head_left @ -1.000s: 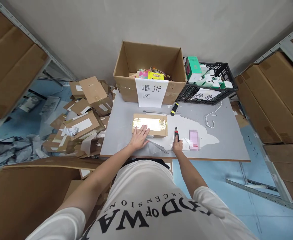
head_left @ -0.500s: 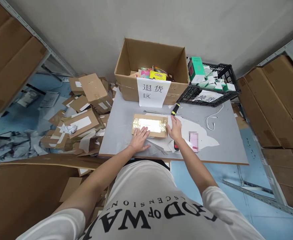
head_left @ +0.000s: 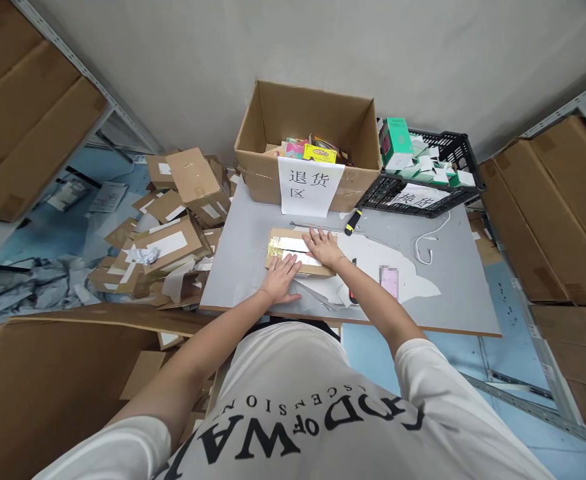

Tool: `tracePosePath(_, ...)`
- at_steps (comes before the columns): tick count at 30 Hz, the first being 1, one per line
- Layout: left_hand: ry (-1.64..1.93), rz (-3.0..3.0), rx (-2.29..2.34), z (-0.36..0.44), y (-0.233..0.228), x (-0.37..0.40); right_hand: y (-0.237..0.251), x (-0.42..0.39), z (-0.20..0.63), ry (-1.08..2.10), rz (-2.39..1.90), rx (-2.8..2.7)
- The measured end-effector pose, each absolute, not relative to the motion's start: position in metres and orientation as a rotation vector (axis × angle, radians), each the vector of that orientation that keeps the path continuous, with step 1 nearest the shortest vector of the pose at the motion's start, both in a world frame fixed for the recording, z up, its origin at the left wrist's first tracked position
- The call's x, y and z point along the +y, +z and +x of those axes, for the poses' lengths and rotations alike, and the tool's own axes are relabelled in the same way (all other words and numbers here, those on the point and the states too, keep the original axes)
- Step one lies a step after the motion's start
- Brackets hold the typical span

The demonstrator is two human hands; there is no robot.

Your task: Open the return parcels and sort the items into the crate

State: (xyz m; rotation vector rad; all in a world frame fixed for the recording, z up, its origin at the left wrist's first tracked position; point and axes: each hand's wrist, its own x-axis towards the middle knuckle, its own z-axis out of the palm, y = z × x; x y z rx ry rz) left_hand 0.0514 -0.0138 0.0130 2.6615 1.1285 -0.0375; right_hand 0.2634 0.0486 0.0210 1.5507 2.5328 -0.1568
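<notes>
A small cardboard box (head_left: 277, 247) lies on the grey table, with shiny tape at its left end and a white label on top. A dark slit now runs lengthwise through the label. My left hand (head_left: 280, 280) rests with spread fingers on the box's near edge, the thumb out over the table. Across the right part of the top lies my right hand (head_left: 323, 249), fingers stretched out, covering that end. Behind it, apart from the hand, lies a black and yellow cutter (head_left: 353, 222). A red and black object (head_left: 353, 294) is partly hidden by my right forearm.
At the table's back stand a large open carton (head_left: 257, 177) with colourful packets and a black crate (head_left: 460, 187) of green-white boxes. White paper sheets (head_left: 407, 277), a phone (head_left: 389, 283) and a white cable (head_left: 425, 247) lie at right. Cardboard boxes (head_left: 193, 177) are heaped on the left.
My right hand has moved left from beside the box onto its top. A dark gap now shows along the label. My left hand stays on the near edge.
</notes>
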Motion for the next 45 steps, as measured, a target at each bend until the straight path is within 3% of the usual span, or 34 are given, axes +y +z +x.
tracePosePath(12, -0.021, 2.687, 1.116, 0.050, 0.008, -0.013, 0.053, 0.069, 0.261, -0.243, 1.360, 2.511)
tracePosePath(19, -0.040, 2.684, 1.121, 0.048, 0.007, -0.018, 0.078, 0.118, 0.284, -0.424, 1.836, 2.323)
tracePosePath(27, -0.009, 2.667, 1.090, 0.048, 0.011, -0.015, 0.029, 0.110, 0.281, -0.480, 2.251, 2.158)
tracePosePath(35, 0.166, 2.569, 1.137, 0.002, 0.028, 0.039, 0.037, 0.072, 0.295, -0.378, 2.097, 2.416)
tracePosePath(38, 0.072, 2.566, 1.113, -0.021, 0.031, 0.072, 0.047, 0.052, 0.296, -0.306, 1.818, 2.650)
tracePosePath(41, -0.056, 2.571, 1.008, -0.028, 0.028, 0.098, 0.047, 0.041, 0.285, -0.436, 1.463, 2.743)
tracePosePath(45, -0.094, 2.559, 0.912, -0.023, 0.019, 0.113, 0.041, 0.041, 0.264, -0.617, 1.519, 2.584)
